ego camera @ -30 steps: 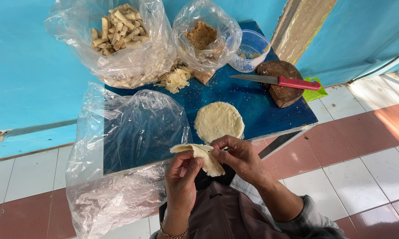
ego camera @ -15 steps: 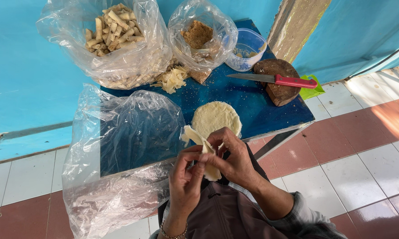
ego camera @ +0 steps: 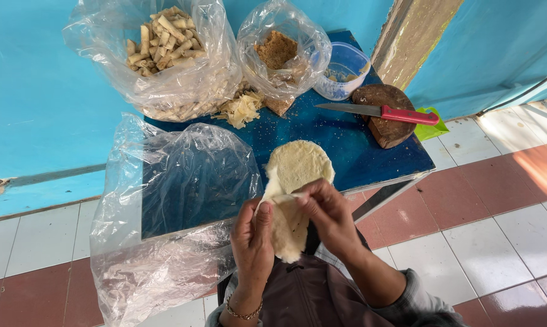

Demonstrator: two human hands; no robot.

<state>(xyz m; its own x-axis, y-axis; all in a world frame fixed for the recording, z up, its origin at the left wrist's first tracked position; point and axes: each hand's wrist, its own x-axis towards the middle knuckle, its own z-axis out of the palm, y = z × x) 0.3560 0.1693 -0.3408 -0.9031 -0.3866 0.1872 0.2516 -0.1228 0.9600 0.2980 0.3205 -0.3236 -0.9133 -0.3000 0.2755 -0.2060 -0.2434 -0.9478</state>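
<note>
Three clear plastic bags are sitting on the blue table (ego camera: 346,145): roll-filled bag (ego camera: 164,60) back left, crumb bag (ego camera: 283,54) beside it, empty bag (ego camera: 170,206) draping the front edge

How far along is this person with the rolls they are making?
Done: a large bag of finished rolls sits at the back of the blue table. In hand: the left hand and right hand hold one thin wrapper between them, its top edge folded over. Left: a stack of wrappers waits on the table, and a smaller bag of brown filling looks far from empty.
</note>
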